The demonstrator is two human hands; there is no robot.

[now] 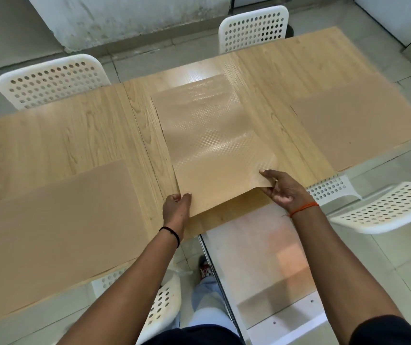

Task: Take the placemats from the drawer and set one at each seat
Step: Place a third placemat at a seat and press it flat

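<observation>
A tan textured placemat (207, 135) lies lengthwise on the middle of the wooden table (57, 135), its near edge lifted slightly. My left hand (176, 207) pinches its near left corner. My right hand (283, 189) pinches its near right corner, which curls up off the table. A second tan placemat (50, 220) lies flat at the near left of the table. A third placemat (363, 125) lies flat at the right end. Below my arms an open white drawer (261, 257) sticks out from under the table edge.
White perforated chairs stand around the table: one at the far left (50, 78), one at the far middle (254, 27), one at the right (388, 207), and one under the near edge (162, 302). The floor is pale tile. A grey wall runs behind.
</observation>
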